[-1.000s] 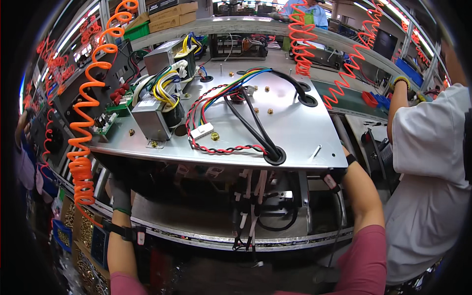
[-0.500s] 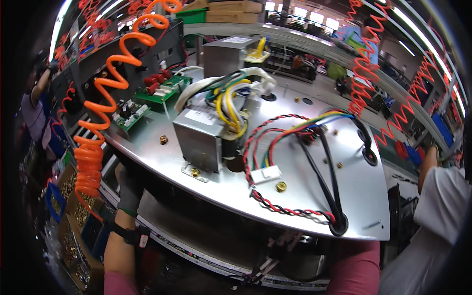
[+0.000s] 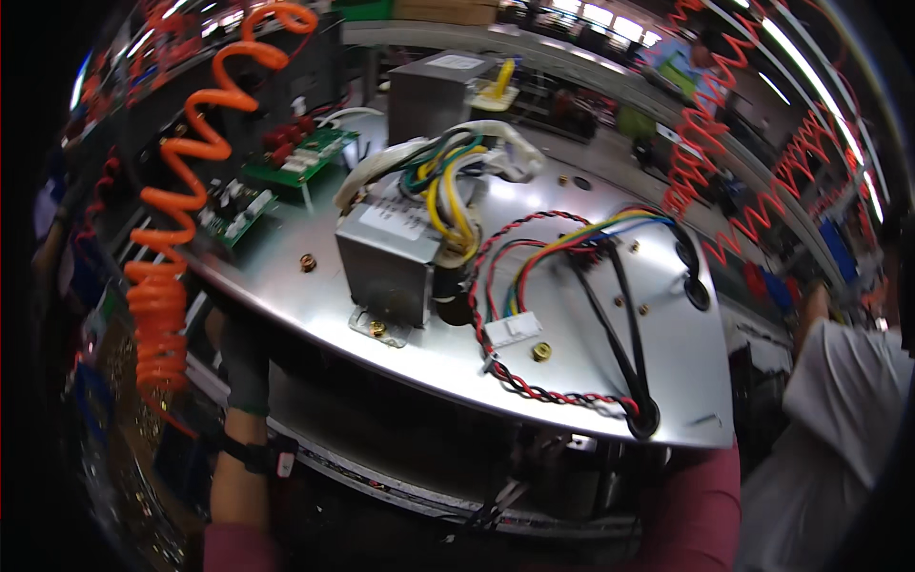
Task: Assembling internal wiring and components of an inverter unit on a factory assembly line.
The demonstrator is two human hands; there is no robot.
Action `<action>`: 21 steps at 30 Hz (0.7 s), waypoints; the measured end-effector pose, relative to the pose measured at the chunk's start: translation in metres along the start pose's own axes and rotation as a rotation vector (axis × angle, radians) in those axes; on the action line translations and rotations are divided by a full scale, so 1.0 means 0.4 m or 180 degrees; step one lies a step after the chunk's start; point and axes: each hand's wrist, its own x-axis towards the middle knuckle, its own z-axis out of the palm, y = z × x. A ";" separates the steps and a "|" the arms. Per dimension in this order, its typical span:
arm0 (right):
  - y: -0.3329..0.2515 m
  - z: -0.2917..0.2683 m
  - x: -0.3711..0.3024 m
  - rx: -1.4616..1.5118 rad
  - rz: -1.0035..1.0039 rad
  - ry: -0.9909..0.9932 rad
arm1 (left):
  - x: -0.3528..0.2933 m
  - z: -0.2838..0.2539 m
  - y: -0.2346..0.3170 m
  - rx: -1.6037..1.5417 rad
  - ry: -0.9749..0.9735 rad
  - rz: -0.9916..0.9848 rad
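A broad sheet-metal panel (image 3: pixel 457 372) carrying electrical parts is tilted in front of me, its near edge above a dark gap. My left hand (image 3: pixel 246 367), in a dark glove, reaches up to the underside of its left edge; the fingers are hidden there. My right forearm (image 3: pixel 701 500), in a dark red sleeve, goes under the right corner, where the panel hides the hand. On the panel stand a metal box (image 3: pixel 386 262), green circuit boards (image 3: pixel 303 157) and a bundle of coloured wires (image 3: pixel 448 186). A white connector (image 3: pixel 513 330) lies beside a twisted red-black cable (image 3: pixel 553 394).
An orange coiled hose (image 3: pixel 157 315) hangs close over the panel's left side. Boxes of small brass-coloured parts (image 3: pixel 119 419) are at the lower left. A rail (image 3: pixel 372 486) runs below the panel. Another person's sleeve (image 3: pixel 848 381) is near at the right.
The panel sits slightly farther left and higher in the view. My right sleeve shows a little more. My left hand remains at the panel's left edge.
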 end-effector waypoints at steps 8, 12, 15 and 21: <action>-0.074 -0.030 -0.372 0.1971 -0.0014 0.0076 | -0.042 0.016 0.039 -0.2992 -0.0174 -0.1475; -0.096 0.024 -0.666 0.3488 -0.0210 0.0449 | -0.186 0.008 0.159 -0.0826 0.0607 0.0534; -0.076 0.096 -0.926 0.4441 -0.0548 0.0381 | -0.289 -0.017 0.255 -0.1321 -0.0456 -0.0033; -0.082 0.396 -1.313 0.4097 0.0041 0.1536 | -0.449 0.001 0.400 -0.2423 -0.2453 0.0217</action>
